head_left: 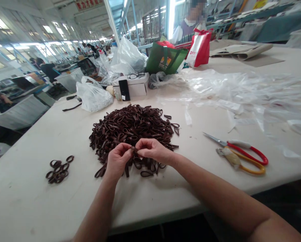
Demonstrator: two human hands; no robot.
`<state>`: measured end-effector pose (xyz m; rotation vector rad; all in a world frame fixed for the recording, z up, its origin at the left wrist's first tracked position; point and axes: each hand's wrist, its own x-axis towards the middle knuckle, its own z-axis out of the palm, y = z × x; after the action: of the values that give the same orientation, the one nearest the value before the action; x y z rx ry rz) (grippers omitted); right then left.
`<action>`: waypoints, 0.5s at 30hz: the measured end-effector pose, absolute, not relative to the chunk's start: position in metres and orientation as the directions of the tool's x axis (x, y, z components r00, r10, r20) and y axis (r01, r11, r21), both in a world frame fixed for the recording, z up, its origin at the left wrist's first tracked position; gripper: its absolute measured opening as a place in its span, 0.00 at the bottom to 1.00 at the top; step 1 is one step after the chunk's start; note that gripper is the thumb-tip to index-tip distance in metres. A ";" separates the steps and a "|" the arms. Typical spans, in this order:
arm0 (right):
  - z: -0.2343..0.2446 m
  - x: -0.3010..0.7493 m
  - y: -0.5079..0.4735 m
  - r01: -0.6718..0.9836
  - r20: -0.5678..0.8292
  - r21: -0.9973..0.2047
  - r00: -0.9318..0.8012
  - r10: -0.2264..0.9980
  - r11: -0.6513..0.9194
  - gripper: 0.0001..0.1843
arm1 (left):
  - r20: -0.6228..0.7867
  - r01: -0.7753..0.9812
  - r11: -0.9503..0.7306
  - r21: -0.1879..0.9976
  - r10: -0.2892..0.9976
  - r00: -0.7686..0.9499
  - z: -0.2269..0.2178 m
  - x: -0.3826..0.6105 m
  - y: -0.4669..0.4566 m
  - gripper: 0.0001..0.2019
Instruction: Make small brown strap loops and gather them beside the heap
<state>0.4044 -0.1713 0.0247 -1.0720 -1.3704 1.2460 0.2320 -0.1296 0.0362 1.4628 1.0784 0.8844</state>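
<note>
A big heap of dark brown strap loops [134, 129] lies in the middle of the white table [34, 188]. My left hand [117, 161] and my right hand [152, 151] meet at the heap's near edge. Both pinch one brown loop [134, 150] between their fingertips. A small separate cluster of the same loops [57, 169] lies on the table to the left, apart from my hands.
Red-handled scissors [243, 149] and yellow-handled scissors [241, 164] lie to the right. Clear plastic sheeting [241, 89] covers the far right. A white plastic bag [93, 95], a white box [134, 85], a green bag [164, 58] and a red bag [200, 48] stand behind. A person sits at the far side.
</note>
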 end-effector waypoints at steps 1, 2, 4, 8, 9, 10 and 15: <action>0.023 0.403 -0.171 0.048 0.098 -0.993 -0.133 0.986 0.105 0.07 | -0.003 0.192 -0.061 0.979 0.949 0.316 0.036 0.233 -0.131 0.11; 0.021 0.402 -0.171 0.099 0.110 -0.988 -0.107 0.988 0.121 0.06 | 0.025 0.233 -0.104 0.967 0.948 0.317 0.035 0.234 -0.132 0.10; 0.018 0.399 -0.171 0.219 0.148 -0.963 -0.044 0.988 0.154 0.02 | 0.091 0.332 -0.202 0.921 0.943 0.321 0.033 0.236 -0.136 0.07; 0.020 0.395 -0.175 0.463 0.208 -0.873 0.068 0.976 0.154 0.05 | 0.218 0.523 -0.354 0.775 0.927 0.305 0.027 0.241 -0.143 0.04; 0.021 0.394 -0.176 0.516 0.215 -0.845 0.092 0.972 0.138 0.05 | 0.242 0.556 -0.377 0.741 0.922 0.302 0.025 0.243 -0.144 0.03; 0.022 0.394 -0.177 0.565 0.220 -0.817 0.116 0.969 0.118 0.06 | 0.262 0.583 -0.394 0.710 0.917 0.301 0.024 0.243 -0.145 0.03; 0.025 0.390 -0.181 0.727 0.263 -0.683 0.154 0.953 0.071 0.08 | 0.317 0.686 -0.430 0.587 0.902 0.294 0.020 0.246 -0.145 0.01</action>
<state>0.3898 -0.1812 0.0250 -1.7058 -1.6230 0.3925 0.2461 -0.1448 0.0197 2.2285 1.4338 0.8874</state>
